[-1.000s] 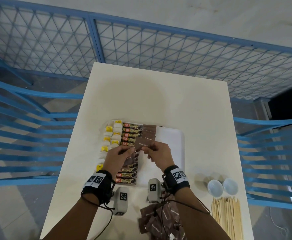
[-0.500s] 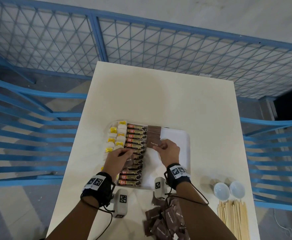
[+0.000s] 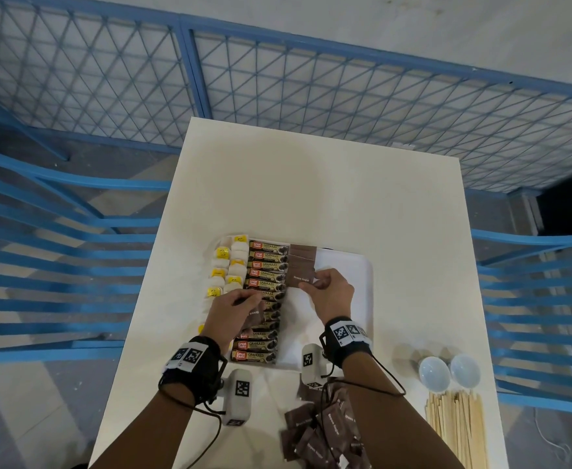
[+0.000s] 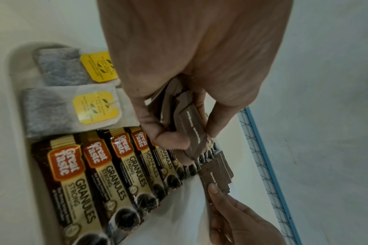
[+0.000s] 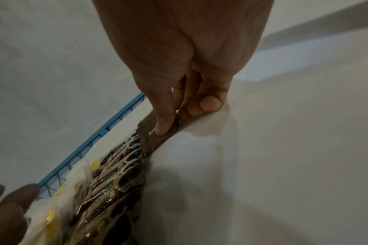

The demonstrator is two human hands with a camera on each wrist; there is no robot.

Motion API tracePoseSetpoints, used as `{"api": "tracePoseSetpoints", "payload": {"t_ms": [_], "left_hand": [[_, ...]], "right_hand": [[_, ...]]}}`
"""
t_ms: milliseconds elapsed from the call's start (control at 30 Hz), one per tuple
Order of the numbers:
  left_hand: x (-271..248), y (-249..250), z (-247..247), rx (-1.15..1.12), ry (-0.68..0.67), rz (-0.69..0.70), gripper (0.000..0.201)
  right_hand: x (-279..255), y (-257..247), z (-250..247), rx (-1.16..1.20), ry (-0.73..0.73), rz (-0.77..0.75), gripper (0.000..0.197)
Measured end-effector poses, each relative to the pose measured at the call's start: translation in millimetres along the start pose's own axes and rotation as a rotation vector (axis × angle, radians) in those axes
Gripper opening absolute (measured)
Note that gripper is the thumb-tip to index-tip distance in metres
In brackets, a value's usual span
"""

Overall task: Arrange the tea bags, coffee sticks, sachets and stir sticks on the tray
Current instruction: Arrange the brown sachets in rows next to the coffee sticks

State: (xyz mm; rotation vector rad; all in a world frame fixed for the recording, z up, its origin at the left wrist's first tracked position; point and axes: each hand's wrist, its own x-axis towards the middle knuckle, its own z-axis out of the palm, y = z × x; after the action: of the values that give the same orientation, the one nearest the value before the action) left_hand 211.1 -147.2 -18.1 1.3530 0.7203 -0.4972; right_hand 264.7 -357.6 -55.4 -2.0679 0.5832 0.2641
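Observation:
A white tray (image 3: 352,265) lies mid-table. On it, from left to right, run tea bags with yellow tags (image 3: 225,265), a column of coffee sticks (image 3: 266,265) and a short column of brown sugar sachets (image 3: 303,257). My right hand (image 3: 325,289) pinches one brown sachet (image 3: 299,279) low against the tray, at the near end of that column. My left hand (image 3: 237,306) hovers over the coffee sticks and grips a small stack of brown sachets (image 4: 191,131). Thumb and fingers of the right hand (image 5: 164,126) press the sachet (image 5: 151,142) from both sides.
A loose heap of brown sachets (image 3: 321,431) lies near the table's front edge, under my right forearm. Wooden stir sticks (image 3: 457,428) lie at the front right, beside two small white bowls (image 3: 448,372). Blue mesh fencing (image 3: 311,89) surrounds the table.
My right hand carried one sachet away from the left hand's stack, right and forward, down onto the tray below the sachet column. The left hand stayed over the coffee sticks.

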Motion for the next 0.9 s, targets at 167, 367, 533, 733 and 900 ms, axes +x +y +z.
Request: {"api": "tracePoseSetpoints", "payload": {"t_ms": [167,367,533,733,900], "left_hand": [[1.1,-1.2,-0.1,-0.016,-0.02,-0.021,0.015],[0.7,-2.1,1.4,-0.008,-0.052,-0.018,0.031],[1.5,-3.2,0.9,-0.004,-0.067,-0.008,0.035],[2.8,-4.5,0.6,-0.122,-0.126,0.024,0.036],[0.6,-0.9,3.0,-0.108,-0.117,0.081,0.026]], "right_hand": [[-0.9,-0.2,-0.8,0.008,-0.002,0.014,0.027],[-0.6,-1.2,-0.7,-0.006,-0.005,0.013,0.025],[-2.2,-2.2,-3.0,-0.007,-0.003,0.02,0.027],[-13.1,-5.1,-7.9,0.001,0.078,-0.056,0.024],[-29.1,-18.2,0.0,0.014,-0.108,-0.186,0.013]]}}
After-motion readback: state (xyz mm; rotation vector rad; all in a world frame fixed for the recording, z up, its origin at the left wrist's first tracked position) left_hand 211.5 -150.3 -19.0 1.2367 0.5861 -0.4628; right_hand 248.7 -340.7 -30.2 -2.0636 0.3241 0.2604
